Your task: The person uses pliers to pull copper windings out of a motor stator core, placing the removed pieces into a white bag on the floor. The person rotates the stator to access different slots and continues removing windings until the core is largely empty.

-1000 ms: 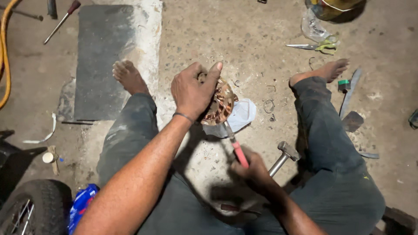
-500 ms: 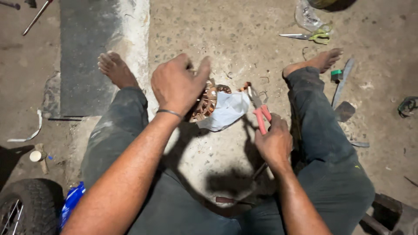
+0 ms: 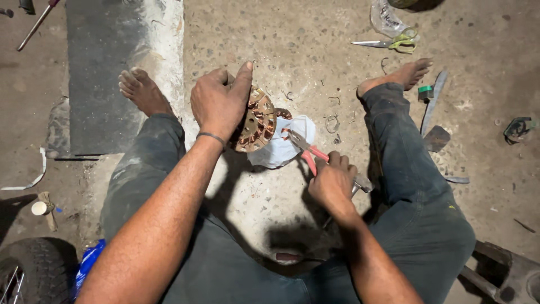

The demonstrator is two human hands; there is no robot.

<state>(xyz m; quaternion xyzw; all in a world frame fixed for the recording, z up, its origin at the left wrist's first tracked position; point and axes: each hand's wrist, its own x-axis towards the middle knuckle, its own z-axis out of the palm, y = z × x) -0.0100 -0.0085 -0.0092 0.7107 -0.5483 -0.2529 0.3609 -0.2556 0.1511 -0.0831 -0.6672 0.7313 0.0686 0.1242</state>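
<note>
I sit on a concrete floor with my legs apart. My left hand [image 3: 220, 101] grips a round copper-wound motor stator [image 3: 257, 121] and holds it tilted on edge. A crumpled white cloth [image 3: 281, 147] lies just right of the stator. My right hand [image 3: 333, 183] is closed around the red handles of a pair of pliers [image 3: 306, 147]. The plier jaws point up-left and touch the stator's right edge, over the cloth.
Green-handled scissors [image 3: 388, 43] and a clear plastic bag [image 3: 384, 18] lie at the far top. A flat metal blade [image 3: 433, 101] and a green tape roll [image 3: 426, 93] lie beside my right foot. A dark rubber mat [image 3: 101, 67] sits at left, a tyre [image 3: 34, 270] bottom left.
My right hand lifted the pliers from low near my lap up to the stator's edge. The left hand stayed on the stator.
</note>
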